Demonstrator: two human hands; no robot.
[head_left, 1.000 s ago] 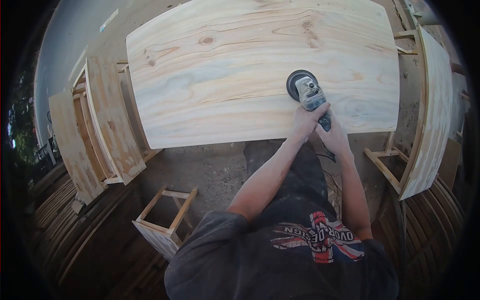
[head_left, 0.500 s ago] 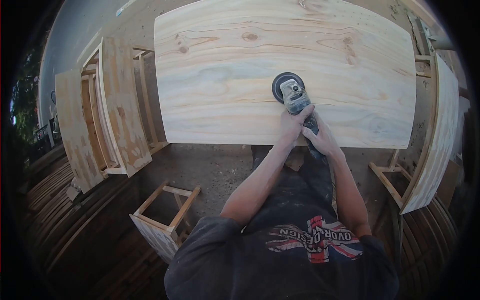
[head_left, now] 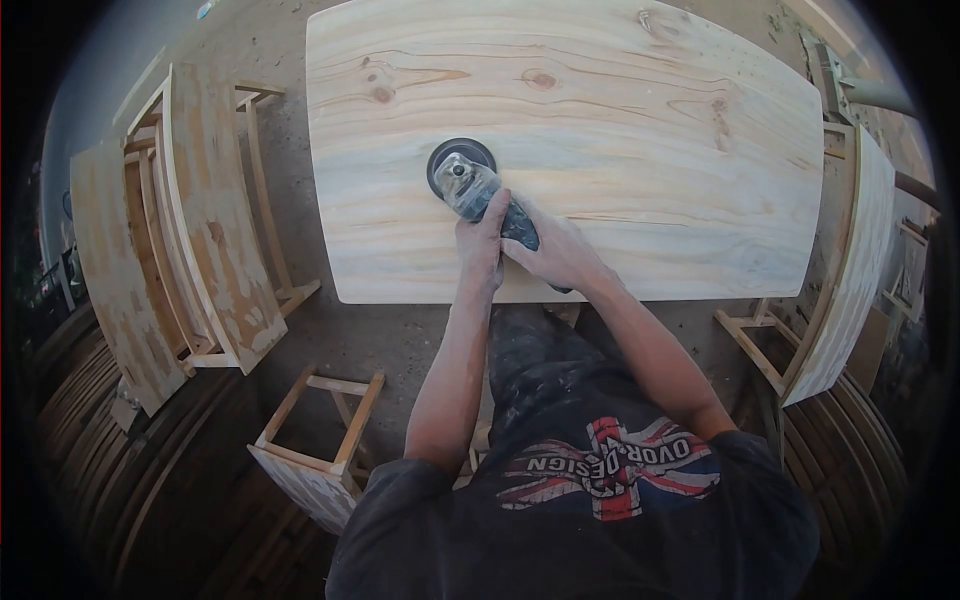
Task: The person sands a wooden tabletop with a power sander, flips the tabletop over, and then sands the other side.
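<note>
A dusty angle grinder (head_left: 468, 186) with a round dark disc lies against the pale wooden tabletop (head_left: 640, 170), left of its middle. My left hand (head_left: 482, 238) is wrapped round the grinder near its head, with the thumb up along the body. Behind it, my right hand (head_left: 558, 250) grips the dark handle part. Both hands look coated in pale dust. Part of the disc is hidden under the grinder's head.
Wooden benches with patchy surfaces (head_left: 225, 240) stand at the left. A small stool (head_left: 320, 465) is at the lower left, and another bench (head_left: 850, 270) at the right. Stacked curved boards (head_left: 110, 420) lie at the lower left.
Both hands and the grinder have moved left across the tabletop. The grip looks the same. The camera view has shifted slightly.
</note>
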